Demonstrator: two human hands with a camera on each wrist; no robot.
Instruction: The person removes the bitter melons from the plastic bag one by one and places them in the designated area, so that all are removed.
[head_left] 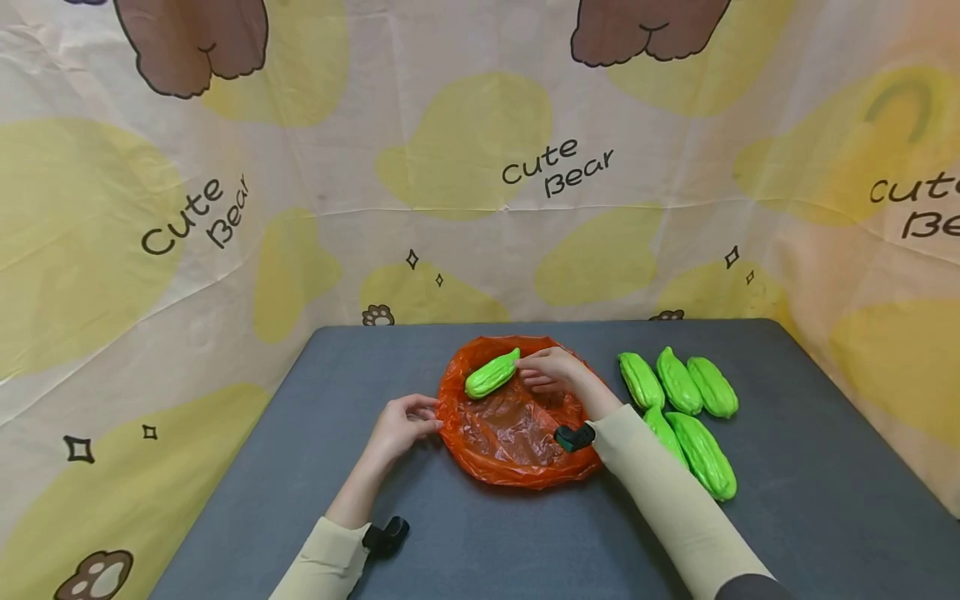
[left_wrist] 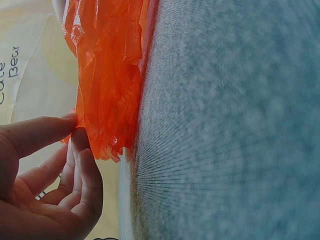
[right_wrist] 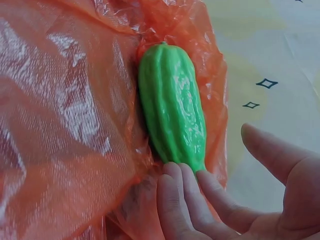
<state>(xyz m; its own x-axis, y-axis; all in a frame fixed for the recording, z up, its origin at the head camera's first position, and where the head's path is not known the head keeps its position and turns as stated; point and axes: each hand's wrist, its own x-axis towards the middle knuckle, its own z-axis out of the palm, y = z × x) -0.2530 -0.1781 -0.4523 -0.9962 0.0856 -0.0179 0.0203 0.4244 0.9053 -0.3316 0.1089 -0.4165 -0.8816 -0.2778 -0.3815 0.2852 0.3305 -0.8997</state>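
An orange-red plastic bag (head_left: 510, 477) stands spread wide in a round shape, its rim rolled outward. Inside it, toward the back left, lies a ridged green bitter melon (head_left: 491, 377), glossy in the right wrist view. My right hand (head_left: 551, 371) is over the bag; its fingertips (right_wrist: 172, 200) touch or nearly touch the melon's pointed end, while the thumb stands well apart. At the bag's left side, my left hand (head_left: 401, 425) pinches the rim between thumb and fingers, as the left wrist view shows on the thin plastic (left_wrist: 107, 90).
Several more bitter melons (head_left: 701, 454) lie in a group on the dark grey table (head_left: 375, 358), right of the bag. My right sleeve (head_left: 660, 483) partly covers one. A printed cloth (head_left: 450, 167) hangs behind the table and along its sides.
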